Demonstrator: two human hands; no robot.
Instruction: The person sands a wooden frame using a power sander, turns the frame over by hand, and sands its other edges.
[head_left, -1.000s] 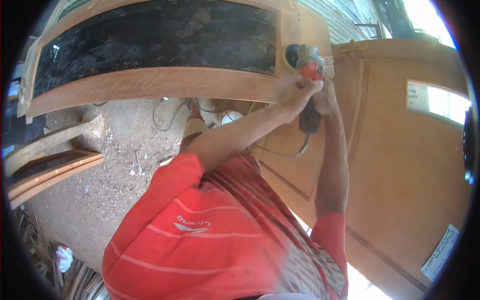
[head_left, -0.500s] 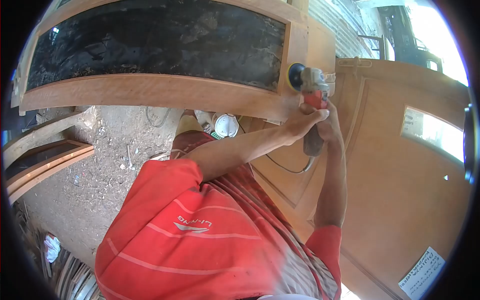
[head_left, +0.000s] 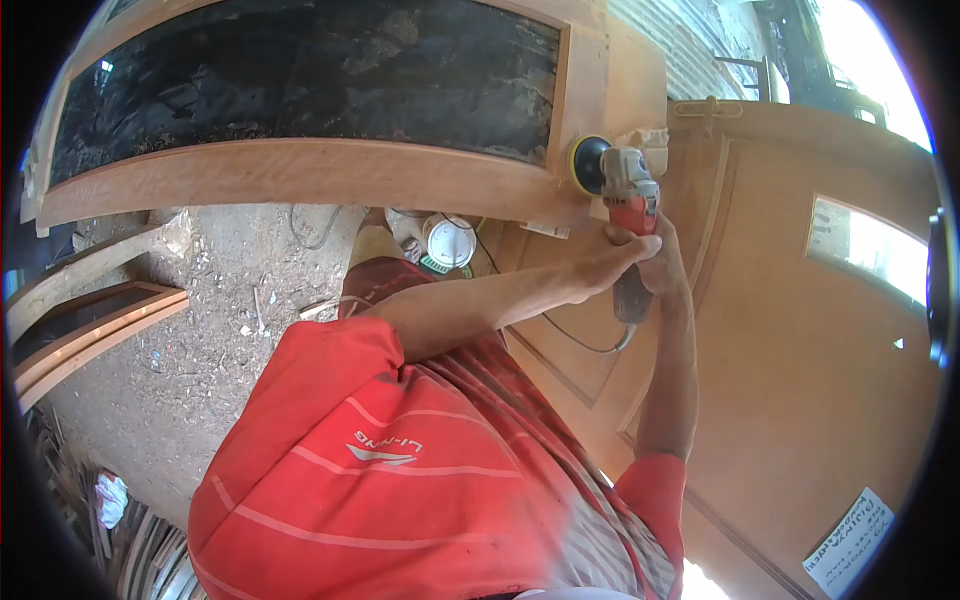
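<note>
A grinder-type power tool [head_left: 630, 185] with a grey head, red body and dark handle is gripped by both hands. My left hand [head_left: 617, 256] is closed round its body from the left. On the right side of the tool, my right hand [head_left: 660, 262] is wrapped round it, partly hidden. The tool's round disc [head_left: 587, 165], black with a yellow rim, is tilted on edge at the lower right corner of a wooden frame [head_left: 300, 165] with a dark panel. A cord runs from the handle's lower end.
A wooden door [head_left: 810, 350] with a small window and a handwritten paper [head_left: 848, 540] stands at right. A white bucket [head_left: 450, 243] sits below the frame. Left are a wooden beam [head_left: 90, 270] and smaller frames [head_left: 100, 330]. Wood strips [head_left: 150, 550] lie lower left.
Compared with one second ago, the tool and both hands are lower in view, and the disc is nearer the frame's lower edge. The view has shifted slightly. Both hands have kept their grip.
</note>
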